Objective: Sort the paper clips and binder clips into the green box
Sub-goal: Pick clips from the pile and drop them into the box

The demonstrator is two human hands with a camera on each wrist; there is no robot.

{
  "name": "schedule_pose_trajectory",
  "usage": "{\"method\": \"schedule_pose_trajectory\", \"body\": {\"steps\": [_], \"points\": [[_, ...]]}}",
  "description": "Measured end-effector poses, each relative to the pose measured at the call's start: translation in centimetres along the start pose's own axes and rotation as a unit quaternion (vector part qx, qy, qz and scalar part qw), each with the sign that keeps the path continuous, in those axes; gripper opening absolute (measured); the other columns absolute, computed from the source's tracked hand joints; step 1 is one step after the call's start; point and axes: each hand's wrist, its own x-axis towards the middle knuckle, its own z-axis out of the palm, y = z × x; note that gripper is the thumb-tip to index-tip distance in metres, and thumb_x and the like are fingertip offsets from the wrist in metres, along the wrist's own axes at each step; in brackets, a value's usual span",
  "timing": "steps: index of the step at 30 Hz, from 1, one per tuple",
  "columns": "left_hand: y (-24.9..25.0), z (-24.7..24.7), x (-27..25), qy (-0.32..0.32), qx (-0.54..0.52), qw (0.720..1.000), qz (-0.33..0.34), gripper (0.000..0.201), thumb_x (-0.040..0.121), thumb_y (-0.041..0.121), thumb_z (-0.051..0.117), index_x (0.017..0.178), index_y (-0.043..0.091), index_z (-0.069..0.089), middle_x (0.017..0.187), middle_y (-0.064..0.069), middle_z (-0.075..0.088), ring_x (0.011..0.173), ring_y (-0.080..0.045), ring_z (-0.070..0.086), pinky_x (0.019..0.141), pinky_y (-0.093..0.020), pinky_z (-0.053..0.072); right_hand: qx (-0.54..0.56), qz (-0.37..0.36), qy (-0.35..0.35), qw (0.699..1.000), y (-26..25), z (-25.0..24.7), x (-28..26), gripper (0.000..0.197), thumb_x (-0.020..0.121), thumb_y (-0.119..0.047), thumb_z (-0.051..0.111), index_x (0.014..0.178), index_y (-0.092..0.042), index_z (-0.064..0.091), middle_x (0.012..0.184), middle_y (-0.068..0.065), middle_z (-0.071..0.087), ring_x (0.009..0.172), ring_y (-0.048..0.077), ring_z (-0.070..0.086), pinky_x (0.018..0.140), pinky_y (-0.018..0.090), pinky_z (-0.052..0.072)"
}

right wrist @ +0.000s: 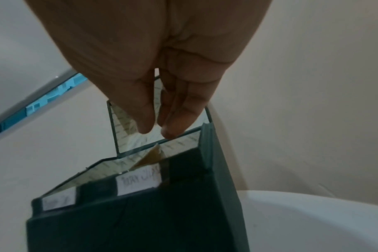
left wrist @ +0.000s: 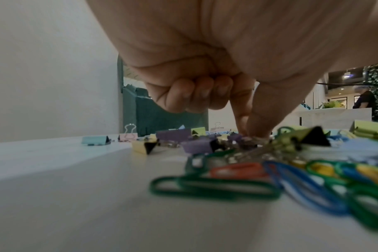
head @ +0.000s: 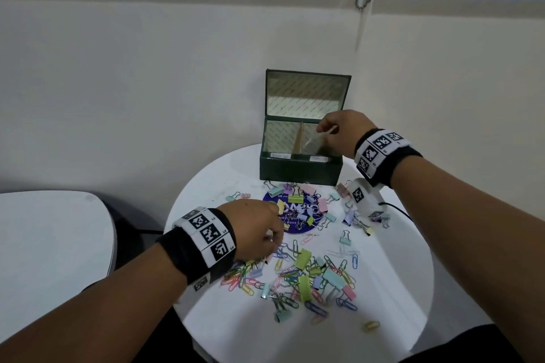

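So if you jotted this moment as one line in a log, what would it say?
left hand: pinching in clip pile | right hand: over green box, right compartment, fingers straight, nothing visibly held | lid open

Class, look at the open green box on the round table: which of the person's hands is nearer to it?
Right. The right hand hovers over the green box, above its right compartment; the left hand is down among the clips, well in front of it.

Head view high over table [head: 206, 186], wrist views close at table level, all sharing green box [head: 300, 169].
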Motion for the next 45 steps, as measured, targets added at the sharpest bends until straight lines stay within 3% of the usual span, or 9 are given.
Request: {"method": "schedule_pose_trajectory", "body": {"steps": [3,7,11,19,25,31,34,38,45], "points": [[0.0,0.0,0.1,-0.002,0.000,1.000,0.005,0.010,0.088,0.029,0.056,0.087,0.029,0.065,0.093,0.011,0.054,0.083,-0.010,0.056,0.075,-0.031,0.052,-0.002,-0.038,-0.024,0.999,0.2,-0.3,-3.0,0.014,0.089,-0.015,0.068,0.086,-0.028,0.065,0.096,-0.010,0.063,0.090,0.012,0.061,0.078,0.023,0.051],[-0.2,0.2,0.2,0.012,-0.017,1.000,-0.006,0.008,0.088,0.033,0.055,0.088,0.030,0.063,0.094,0.012,0.054,0.083,-0.010,0.056,0.076,-0.030,0.050,-0.075,-0.067,-0.207,0.973,1.2,-0.1,-8.6,0.011,0.094,-0.021,0.063,0.087,-0.029,0.067,0.084,-0.013,0.066,0.069,-0.005,0.063,0.070,0.012,0.054],[-0.1,0.2,0.4,-0.010,-0.002,1.000,-0.026,0.026,0.085,0.051,0.063,0.107,0.037,0.066,0.104,0.016,0.054,0.094,-0.010,0.056,0.083,-0.031,0.050,-0.123,-0.059,-0.278,0.951,3.5,1.4,-12.0,0.004,0.085,-0.036,0.070,0.088,-0.037,0.071,0.084,-0.018,0.068,0.079,-0.004,0.060,0.079,0.020,0.049],[-0.2,0.4,0.4,-0.002,-0.015,1.000,-0.023,0.017,0.089,0.041,0.062,0.104,0.035,0.070,0.099,0.017,0.053,0.095,-0.010,0.056,0.084,-0.028,0.048,-0.129,-0.103,-0.204,0.965,4.2,2.4,-12.8,0.018,0.088,-0.034,0.063,0.104,-0.037,0.070,0.093,-0.019,0.062,0.084,0.000,0.057,0.085,0.024,0.051],[-0.7,0.6,0.5,0.052,-0.071,0.996,-0.033,0.007,0.089,0.038,0.063,0.091,0.032,0.064,0.088,0.021,0.051,0.083,-0.001,0.051,0.072,-0.022,0.041,-0.132,-0.100,-0.299,0.940,4.5,2.4,-14.6,0.033,0.083,-0.023,0.071,0.112,-0.038,0.069,0.101,-0.015,0.064,0.083,0.000,0.059,0.084,0.022,0.052],[-1.3,-2.1,0.9,0.029,-0.191,0.978,-0.083,0.007,0.097,0.035,0.055,0.092,0.031,0.058,0.083,0.014,0.061,0.073,-0.002,0.062,0.072,-0.023,0.049,-0.113,-0.097,-0.280,0.948,5.5,3.0,-14.8,0.009,0.083,-0.025,0.065,0.076,-0.028,0.061,0.085,-0.010,0.067,0.079,0.007,0.060,0.076,0.026,0.053],[-2.0,-4.8,2.6,0.033,-0.185,0.978,-0.096,0.010,0.099,0.039,0.049,0.095,0.033,0.056,0.095,0.014,0.063,0.086,-0.008,0.062,0.080,-0.028,0.052,-0.107,-0.094,-0.261,0.955,5.8,3.6,-15.3,0.005,0.078,-0.021,0.052,0.073,-0.022,0.053,0.078,-0.008,0.062,0.072,0.010,0.056,0.072,0.031,0.055],[-2.2,-8.2,7.4,0.083,-0.189,0.973,-0.105,0.019,0.100,0.036,0.049,0.092,0.022,0.058,0.083,0.005,0.060,0.065,-0.008,0.051,0.059,-0.021,0.045,-0.097,-0.098,-0.256,0.957,6.0,4.4,-14.9,0.005,0.074,-0.022,0.046,0.069,-0.023,0.047,0.073,-0.006,0.059,0.065,0.011,0.049,0.068,0.032,0.055],[-0.6,-8.7,14.4,0.141,-0.272,0.938,-0.163,0.013,0.095,0.027,0.059,0.101,0.019,0.067,0.086,0.001,0.069,0.069,-0.014,0.061,0.063,-0.026,0.052,-0.070,-0.092,-0.184,0.976,5.3,2.7,-12.6,0.006,0.078,-0.020,0.051,0.074,-0.024,0.051,0.072,-0.008,0.061,0.069,0.013,0.056,0.069,0.028,0.055]]}}
